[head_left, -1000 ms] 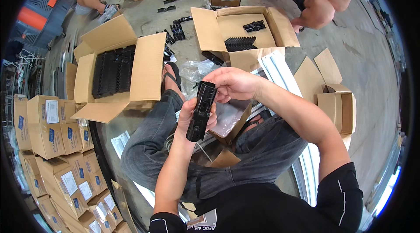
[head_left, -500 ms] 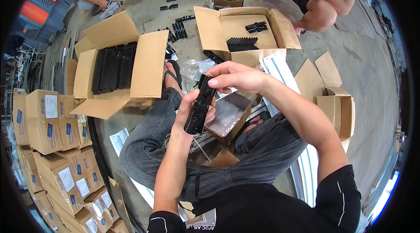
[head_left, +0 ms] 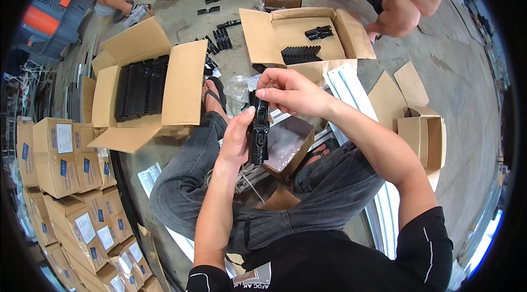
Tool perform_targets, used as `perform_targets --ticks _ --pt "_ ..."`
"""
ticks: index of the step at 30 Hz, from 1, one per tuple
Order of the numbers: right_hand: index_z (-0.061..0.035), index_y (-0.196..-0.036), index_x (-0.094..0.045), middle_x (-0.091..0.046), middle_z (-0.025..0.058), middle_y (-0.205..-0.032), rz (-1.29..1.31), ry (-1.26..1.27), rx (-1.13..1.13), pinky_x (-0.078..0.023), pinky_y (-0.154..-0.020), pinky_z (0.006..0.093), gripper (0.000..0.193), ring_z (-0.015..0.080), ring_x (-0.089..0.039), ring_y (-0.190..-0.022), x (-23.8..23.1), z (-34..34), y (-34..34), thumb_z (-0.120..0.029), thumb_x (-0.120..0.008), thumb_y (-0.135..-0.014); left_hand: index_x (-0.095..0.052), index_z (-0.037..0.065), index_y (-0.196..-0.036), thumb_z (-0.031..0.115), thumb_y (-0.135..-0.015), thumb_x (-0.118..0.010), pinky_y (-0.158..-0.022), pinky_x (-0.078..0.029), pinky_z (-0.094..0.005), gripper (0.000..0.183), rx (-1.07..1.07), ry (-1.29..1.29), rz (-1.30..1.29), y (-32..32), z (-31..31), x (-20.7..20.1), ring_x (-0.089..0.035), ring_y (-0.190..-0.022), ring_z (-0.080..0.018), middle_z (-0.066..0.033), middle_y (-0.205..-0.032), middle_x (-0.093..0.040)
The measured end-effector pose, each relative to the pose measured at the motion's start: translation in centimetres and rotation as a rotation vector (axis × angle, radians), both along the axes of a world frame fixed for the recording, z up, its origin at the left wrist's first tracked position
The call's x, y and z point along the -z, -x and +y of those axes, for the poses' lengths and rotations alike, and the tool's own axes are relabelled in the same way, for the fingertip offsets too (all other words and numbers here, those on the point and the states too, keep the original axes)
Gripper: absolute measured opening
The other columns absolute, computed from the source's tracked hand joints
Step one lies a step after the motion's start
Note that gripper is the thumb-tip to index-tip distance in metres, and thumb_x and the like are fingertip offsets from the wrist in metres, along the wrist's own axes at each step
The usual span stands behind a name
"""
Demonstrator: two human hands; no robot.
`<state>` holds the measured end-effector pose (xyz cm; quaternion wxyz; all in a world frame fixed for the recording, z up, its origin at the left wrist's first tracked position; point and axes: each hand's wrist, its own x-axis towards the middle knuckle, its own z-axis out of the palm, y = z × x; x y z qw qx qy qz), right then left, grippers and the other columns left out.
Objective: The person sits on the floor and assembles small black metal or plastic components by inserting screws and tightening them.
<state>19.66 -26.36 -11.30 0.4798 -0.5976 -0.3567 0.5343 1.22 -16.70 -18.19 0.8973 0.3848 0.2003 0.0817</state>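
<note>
A long, glossy black slotted part (head_left: pixel 258 137) stands nearly upright between my hands, above my lap. My left hand (head_left: pixel 237 134) grips its side, thumb pressed against it near the middle. With the fingers of my right hand (head_left: pixel 291 93) I pinch its upper end. Just beneath lies an open cardboard box (head_left: pixel 299 157) lined with clear plastic; its contents are hard to make out. White cords (head_left: pixel 250 179) lie beside that box.
To the left, an open carton (head_left: pixel 183 86) holds rows of black parts; another carton (head_left: pixel 343 39) ahead holds fewer. Stacked boxes (head_left: pixel 55 155) stand at left. White metal profiles (head_left: pixel 351 91) run along my right. Two other people (head_left: pixel 403 15) crouch at the far side.
The black part has turned in my hands, from tilted to almost upright, and now shows a different, more notched side. My left fingers no longer show on its right side.
</note>
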Motion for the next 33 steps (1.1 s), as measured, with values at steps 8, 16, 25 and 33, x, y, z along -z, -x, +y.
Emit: perform_targets --ticks 8,16,25,33 --pt "-0.0075 -0.093 -0.058 -0.047 -0.0074 -0.073 0.102 -0.069 -0.092 -0.031 -0.052 0.022 0.022 0.0028 -0.037 -0.062 1.0 0.1 -0.5 -0.027 -0.056 -0.102 -0.059 0.003 -0.103 0.041 -0.103 -0.047 -0.061 -0.045 -0.023 0.04 -0.091 0.015 -0.002 -0.8 -1.6 -1.1 -0.056 -0.069 -0.0063 0.0004 -0.081 -0.059" --pt "-0.0069 -0.094 -0.056 -0.045 -0.0072 -0.073 0.104 -0.167 -0.144 -0.033 -0.056 0.0227 0.024 0.0038 -0.037 -0.065 0.9 0.3 0.2 -0.029 -0.054 -0.103 -0.058 0.003 -0.104 0.053 -0.1 -0.048 -0.06 -0.043 -0.0226 0.051 -0.066 -0.037 -0.065 -0.5 -1.5 -0.6 -0.053 -0.069 -0.0053 0.0021 -0.081 -0.057" --pt "-0.0042 -0.094 -0.055 -0.052 -0.0021 -0.072 -0.115 -0.236 -0.141 -0.042 -0.062 0.0257 0.025 0.0054 -0.049 -0.068 0.4 0.1 1.0 -0.028 -0.053 -0.103 -0.058 0.003 -0.1 0.068 -0.088 -0.058 -0.058 -0.04 -0.0202 0.066 0.031 -0.253 -0.159 0.1 -0.9 1.0 -0.051 -0.069 -0.0034 0.0027 -0.082 -0.055" --pt "-0.0029 -0.091 -0.053 -0.058 0.0009 -0.076 0.058 -0.296 -0.178 -0.049 -0.065 0.0268 0.028 0.0083 -0.058 -0.07 0.8 0.1 1.1 -0.027 -0.052 -0.104 -0.057 0.003 -0.099 0.081 -0.086 -0.042 -0.055 -0.039 -0.0199 0.08 0.058 -0.19 -0.174 0.1 -0.8 1.6 -0.05 -0.067 -0.0037 0.0026 -0.08 -0.054"
